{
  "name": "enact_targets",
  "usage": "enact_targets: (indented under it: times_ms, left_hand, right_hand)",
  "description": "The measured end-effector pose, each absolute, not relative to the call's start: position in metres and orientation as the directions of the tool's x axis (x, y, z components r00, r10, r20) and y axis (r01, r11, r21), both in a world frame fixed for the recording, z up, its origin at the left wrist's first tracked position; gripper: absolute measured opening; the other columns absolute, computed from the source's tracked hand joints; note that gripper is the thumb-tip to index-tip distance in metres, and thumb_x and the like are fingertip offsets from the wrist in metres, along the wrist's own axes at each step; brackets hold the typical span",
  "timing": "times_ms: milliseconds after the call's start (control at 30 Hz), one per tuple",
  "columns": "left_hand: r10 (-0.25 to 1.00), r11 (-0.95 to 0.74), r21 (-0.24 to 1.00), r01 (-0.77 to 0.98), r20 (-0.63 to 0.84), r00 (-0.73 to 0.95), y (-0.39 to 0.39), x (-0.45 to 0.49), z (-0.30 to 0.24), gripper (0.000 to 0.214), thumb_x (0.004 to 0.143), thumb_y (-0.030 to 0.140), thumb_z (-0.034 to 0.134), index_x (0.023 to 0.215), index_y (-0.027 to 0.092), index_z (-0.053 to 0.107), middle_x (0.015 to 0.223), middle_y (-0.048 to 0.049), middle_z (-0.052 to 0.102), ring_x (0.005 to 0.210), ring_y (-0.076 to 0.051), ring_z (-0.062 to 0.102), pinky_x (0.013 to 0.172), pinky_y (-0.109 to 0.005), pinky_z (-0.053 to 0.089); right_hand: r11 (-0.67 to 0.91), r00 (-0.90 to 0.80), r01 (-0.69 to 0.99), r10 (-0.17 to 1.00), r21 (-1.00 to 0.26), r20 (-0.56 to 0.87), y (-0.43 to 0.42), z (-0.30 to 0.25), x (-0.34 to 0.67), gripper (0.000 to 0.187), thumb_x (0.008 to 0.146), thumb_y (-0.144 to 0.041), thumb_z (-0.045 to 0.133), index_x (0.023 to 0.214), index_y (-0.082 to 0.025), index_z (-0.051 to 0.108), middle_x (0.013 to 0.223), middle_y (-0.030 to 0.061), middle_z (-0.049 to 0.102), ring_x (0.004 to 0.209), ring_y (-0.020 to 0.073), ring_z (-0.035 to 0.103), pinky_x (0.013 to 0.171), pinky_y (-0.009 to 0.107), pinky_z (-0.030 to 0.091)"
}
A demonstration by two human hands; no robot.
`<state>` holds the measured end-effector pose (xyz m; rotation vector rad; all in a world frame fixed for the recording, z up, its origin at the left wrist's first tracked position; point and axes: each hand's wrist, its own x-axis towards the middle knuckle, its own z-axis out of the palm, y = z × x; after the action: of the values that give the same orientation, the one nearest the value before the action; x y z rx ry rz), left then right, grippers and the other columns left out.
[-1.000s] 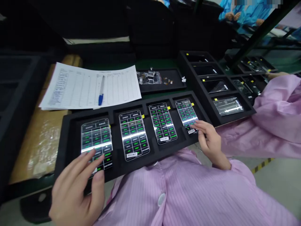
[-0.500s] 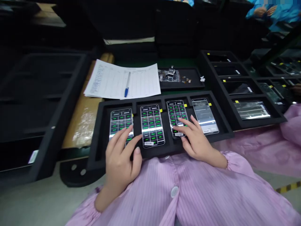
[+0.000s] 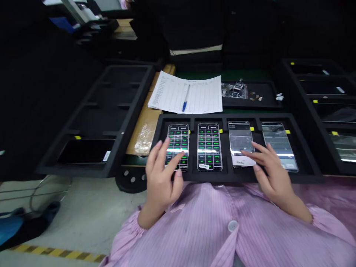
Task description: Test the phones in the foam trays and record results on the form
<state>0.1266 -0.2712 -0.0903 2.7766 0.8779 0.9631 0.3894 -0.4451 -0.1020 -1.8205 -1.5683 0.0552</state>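
A black foam tray [image 3: 236, 117] holds several smartphones side by side in separate compartments. The two on the left, a first phone [image 3: 178, 141] and a second phone [image 3: 210, 139], show green-and-black grid screens. The two on the right, a third phone [image 3: 239, 135] and a fourth phone [image 3: 279, 142], show grey screens. My left hand [image 3: 162, 174] rests its fingertips on the lower part of the first phone. My right hand [image 3: 274, 174] lies with its fingers spread over the third phone's lower end, next to the fourth phone.
Behind the tray lie a printed sheet [image 3: 186, 94] with a blue pen [image 3: 186, 98] and a small black tray [image 3: 250, 94] of metal parts. A black foam tray [image 3: 94, 118] stands to the left, holding one dark phone [image 3: 86, 151]. Another tray [image 3: 319, 92] stands to the right.
My view has turned left, so everything shifts right in the frame. The third phone's grid screen has become grey. My left hand has moved from between the first two phones onto the first.
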Motion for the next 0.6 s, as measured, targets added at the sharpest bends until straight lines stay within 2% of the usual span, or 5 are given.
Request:
enact_targets:
  times_ms: [133,267,400,500,600]
  left_hand:
    - [0.586,-0.775,0.239,0.585,0.616,0.526,-0.261,0.099,-0.094,0.037,0.089,0.025,0.043,0.113,0.021,0.071,0.156,-0.0069,0.043,0.143,-0.036,0.037,0.114,-0.059,0.032]
    - [0.598,-0.764,0.2,0.613,0.575,0.558,-0.261,0.09,-0.105,0.037,0.088,0.026,0.046,0.113,0.023,0.073,0.157,-0.0067,0.043,0.144,-0.037,0.036,0.112,-0.059,0.035]
    - [0.597,-0.779,0.2,0.594,0.525,0.606,-0.259,0.09,-0.104,0.035,0.089,0.024,0.049,0.114,0.019,0.072,0.158,-0.0111,0.04,0.146,-0.039,0.032,0.112,-0.059,0.035]
    - [0.626,-0.772,0.288,0.566,0.495,0.602,-0.244,0.092,-0.093,0.039,0.093,0.025,0.045,0.124,0.017,0.066,0.141,-0.0146,0.057,0.133,-0.034,0.049,0.11,-0.053,0.039]
    - [0.702,-0.712,0.359,0.604,0.36,0.614,-0.213,0.107,-0.081,0.046,0.096,0.035,0.037,0.128,0.013,0.062,0.119,-0.0156,0.069,0.112,-0.032,0.062,0.098,-0.05,0.048]
  right_hand:
    - [-0.033,0.325,0.837,0.833,-0.547,0.447,-0.454,-0.106,0.4,0.034,0.096,-0.019,0.044,0.126,-0.027,0.059,0.119,0.0072,0.072,0.137,0.0306,0.05,0.119,0.065,0.028]
    - [-0.032,0.348,0.823,0.818,-0.568,0.459,-0.455,-0.111,0.401,0.033,0.096,-0.02,0.045,0.124,-0.027,0.06,0.114,0.0066,0.074,0.136,0.0308,0.051,0.12,0.065,0.028]
    - [-0.043,0.343,0.831,0.825,-0.555,0.45,-0.457,-0.103,0.399,0.033,0.097,-0.021,0.044,0.125,-0.027,0.059,0.116,0.0068,0.073,0.135,0.0309,0.052,0.119,0.064,0.029]
    - [-0.083,0.335,0.849,0.849,-0.522,0.409,-0.448,-0.08,0.41,0.031,0.097,-0.025,0.045,0.124,-0.028,0.061,0.12,0.0069,0.071,0.126,0.0308,0.06,0.111,0.058,0.043]
    - [-0.198,0.392,0.838,0.866,-0.508,0.31,-0.41,-0.049,0.443,0.027,0.095,-0.028,0.052,0.118,-0.025,0.066,0.116,0.0074,0.073,0.104,0.0296,0.07,0.091,0.048,0.057]
